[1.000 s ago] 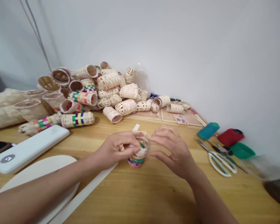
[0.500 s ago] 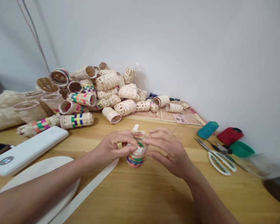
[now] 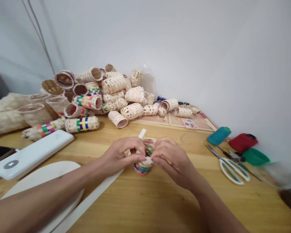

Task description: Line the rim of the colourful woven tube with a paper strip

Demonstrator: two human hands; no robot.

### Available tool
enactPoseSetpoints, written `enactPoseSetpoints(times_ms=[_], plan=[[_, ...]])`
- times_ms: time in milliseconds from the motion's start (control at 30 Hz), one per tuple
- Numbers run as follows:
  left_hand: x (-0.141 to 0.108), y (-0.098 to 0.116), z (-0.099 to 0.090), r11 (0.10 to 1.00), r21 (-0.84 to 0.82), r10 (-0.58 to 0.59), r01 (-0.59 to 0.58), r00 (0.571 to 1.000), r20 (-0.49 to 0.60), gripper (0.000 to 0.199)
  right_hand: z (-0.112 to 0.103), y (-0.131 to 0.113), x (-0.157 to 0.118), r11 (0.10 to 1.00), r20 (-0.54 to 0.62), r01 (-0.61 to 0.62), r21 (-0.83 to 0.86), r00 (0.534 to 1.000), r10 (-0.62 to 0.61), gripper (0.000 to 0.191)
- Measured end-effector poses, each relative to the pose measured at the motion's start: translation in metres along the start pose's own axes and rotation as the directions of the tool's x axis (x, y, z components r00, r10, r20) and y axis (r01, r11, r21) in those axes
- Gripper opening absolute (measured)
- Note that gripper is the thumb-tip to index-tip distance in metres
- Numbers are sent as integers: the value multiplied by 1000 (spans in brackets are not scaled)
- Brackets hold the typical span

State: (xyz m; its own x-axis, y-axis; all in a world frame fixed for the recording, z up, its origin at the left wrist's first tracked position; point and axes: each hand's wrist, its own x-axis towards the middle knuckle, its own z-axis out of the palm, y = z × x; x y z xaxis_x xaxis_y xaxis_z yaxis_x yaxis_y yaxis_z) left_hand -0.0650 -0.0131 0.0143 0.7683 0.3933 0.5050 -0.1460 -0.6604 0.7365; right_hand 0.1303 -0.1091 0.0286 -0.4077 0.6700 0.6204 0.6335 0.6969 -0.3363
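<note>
wall: plain, pale, beyond right grip | worktop: wood-grained, beneath it | light: soft, faint wall shadows far left of it

The bare left forearm is stretched inward from the lower left edge at a low slant, and the bare right forearm is angled more steeply from the lower right. The wrists are held nearly straight. The bare left hand is turned with its back upward, the forefinger bent down above the thumb in a pinch. The bare right hand is pointed inward toward it, the fingers curved and bunched, the thumb laid below the forefinger. The two sets of fingertips are separated by a narrow gap.
</note>
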Motion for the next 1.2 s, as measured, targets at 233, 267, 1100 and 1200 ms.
enactPoseSetpoints(times_ms=[233,267,1100,1200], plan=[[1,0,2,997,-50,56,-57,998,-30,21,4,1,0,1000,-68,1,-18,998,-3,13],[2,1,3,996,-52,73,-75,997,-40,20,4,1,0,1000,-72,4,-24,997,-6,11],[-1,6,10,952,190,275,-241,945,-176,12,8,-1,0,997,-115,-65,42,991,70,9],[-2,9,12,981,43,196,-191,955,-223,14,6,-2,-1,994,-103,-68,80,992,77,8]])
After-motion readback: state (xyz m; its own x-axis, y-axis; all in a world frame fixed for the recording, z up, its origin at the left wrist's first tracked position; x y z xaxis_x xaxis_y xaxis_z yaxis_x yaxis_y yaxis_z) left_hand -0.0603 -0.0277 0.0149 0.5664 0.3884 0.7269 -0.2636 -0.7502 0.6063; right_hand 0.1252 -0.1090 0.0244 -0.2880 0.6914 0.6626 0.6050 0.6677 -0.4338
